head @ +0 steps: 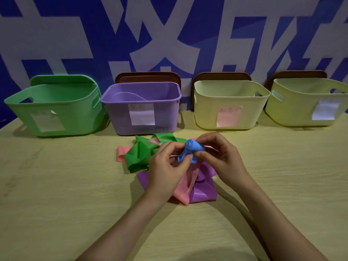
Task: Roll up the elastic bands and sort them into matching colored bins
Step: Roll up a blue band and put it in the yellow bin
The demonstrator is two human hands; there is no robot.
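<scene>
**Blue band rolled between both hands**

At the centre of the frame, the left hand [167,166] and right hand [220,157] together pinched a tightly coiled blue elastic band [192,149], thumbs and fingertips curled round it, a short loose tail hanging at its lower left. Directly beneath them a flat green elastic band [139,153], a pink one [184,187] and a purple one [203,191] lay tangled on the pale wooden table [56,185]. Across the upper half stood four paper-labelled plastic bins in a row: a green bin [56,102] at the left, a purple bin [116,117], then a pale yellow bin [207,110] and another yellow bin [293,110] at the right.
</scene>
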